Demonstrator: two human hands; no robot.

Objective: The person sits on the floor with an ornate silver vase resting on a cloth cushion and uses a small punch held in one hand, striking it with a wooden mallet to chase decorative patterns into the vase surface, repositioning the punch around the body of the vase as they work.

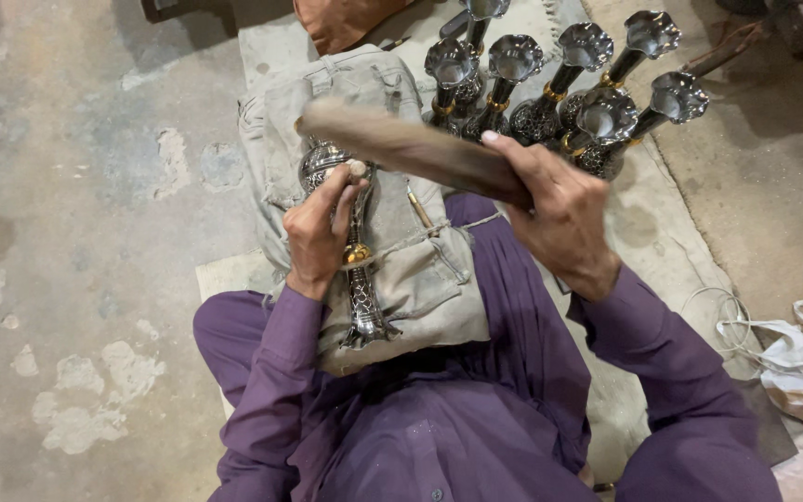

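Observation:
A silver metal vase (362, 297) with an engraved neck and a gold band lies on a folded grey cloth pad (420, 270) across my lap. My left hand (321, 228) presses on the vase's round body and pinches a small tool with a pale end. My right hand (559, 209) grips a long wooden stick (411, 149), raised above the vase and blurred. Purple sleeves and trousers cover my arms and legs.
Several finished silver vases (559, 88) with flared fluted mouths stand upright on a mat beyond the pad. A thin brass tool (418, 206) lies on the cloth. A crumpled white bag and cord (796, 358) lie at the right. Bare concrete floor (76, 232) spreads to the left.

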